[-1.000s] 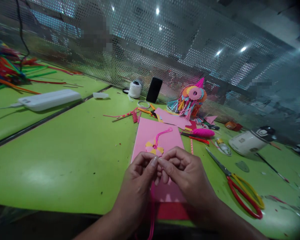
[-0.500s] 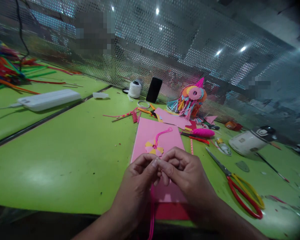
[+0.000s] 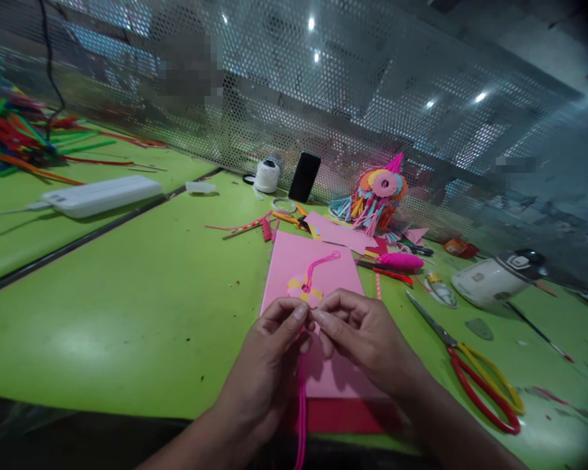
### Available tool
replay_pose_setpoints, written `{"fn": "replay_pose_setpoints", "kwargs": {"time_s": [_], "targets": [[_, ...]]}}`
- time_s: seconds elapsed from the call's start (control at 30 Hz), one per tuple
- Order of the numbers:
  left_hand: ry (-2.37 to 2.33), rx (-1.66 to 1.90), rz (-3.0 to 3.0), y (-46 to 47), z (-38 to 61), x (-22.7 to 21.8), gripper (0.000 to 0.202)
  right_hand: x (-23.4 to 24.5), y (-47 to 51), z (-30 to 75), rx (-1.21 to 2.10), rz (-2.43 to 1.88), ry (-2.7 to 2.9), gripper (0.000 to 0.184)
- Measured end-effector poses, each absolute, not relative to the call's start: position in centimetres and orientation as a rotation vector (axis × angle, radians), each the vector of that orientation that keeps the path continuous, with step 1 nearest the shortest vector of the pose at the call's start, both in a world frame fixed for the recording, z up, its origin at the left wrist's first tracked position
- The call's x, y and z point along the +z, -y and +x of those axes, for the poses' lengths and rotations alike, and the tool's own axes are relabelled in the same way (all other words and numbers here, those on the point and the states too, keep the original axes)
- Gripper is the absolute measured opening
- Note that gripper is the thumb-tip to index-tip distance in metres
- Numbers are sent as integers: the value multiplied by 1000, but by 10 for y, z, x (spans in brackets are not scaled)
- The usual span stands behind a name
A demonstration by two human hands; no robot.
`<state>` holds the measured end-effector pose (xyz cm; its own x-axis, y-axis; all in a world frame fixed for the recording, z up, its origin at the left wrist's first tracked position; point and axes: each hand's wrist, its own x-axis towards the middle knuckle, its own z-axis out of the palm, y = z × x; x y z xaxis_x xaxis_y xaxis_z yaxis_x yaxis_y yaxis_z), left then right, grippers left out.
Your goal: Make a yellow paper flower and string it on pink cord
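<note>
My left hand (image 3: pixel 269 356) and my right hand (image 3: pixel 362 336) meet fingertip to fingertip above a pink foam sheet (image 3: pixel 313 313) on the green table (image 3: pixel 127 307). Both pinch a pink cord (image 3: pixel 301 418) that hangs down from between them toward the table's near edge. Just beyond my fingers, on the sheet, lies a small yellow and pink flower piece with a pink cord loop (image 3: pixel 308 282). A red sheet (image 3: pixel 353 414) shows under the pink one.
Red and yellow scissors (image 3: pixel 475 375) lie to the right. Behind are a colourful tasselled ornament (image 3: pixel 375 196), a black phone (image 3: pixel 304 176), a white spool (image 3: pixel 266 175), a white glue pot (image 3: pixel 490 281), a white power strip (image 3: pixel 102 194) and coloured strips (image 3: pixel 14 134) far left. Perforated metal screen (image 3: pixel 323 98) backs the table.
Both hands stay pinched together on the cord; the view shifted slightly, and my right hand's fingers have moved a little toward the left hand.
</note>
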<state>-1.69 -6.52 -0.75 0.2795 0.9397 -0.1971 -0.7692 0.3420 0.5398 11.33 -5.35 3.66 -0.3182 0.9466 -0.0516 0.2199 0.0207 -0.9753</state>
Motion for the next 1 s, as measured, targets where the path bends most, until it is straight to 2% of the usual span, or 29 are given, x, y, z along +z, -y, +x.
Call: {"fn": "replay_pose_setpoints", "kwargs": {"time_s": [0.4,0.73,1.0], "targets": [[-555,1224,463,67,-15,-8,5,36,55,107,1291,-1212,1581,23],[-624,1217,301,58,-20,-4,15,32,43,114,1242,-1234,1651,32],[-679,1304,345,45,-19,2,6,20,35,115,1223,-1181,1595,33]]}}
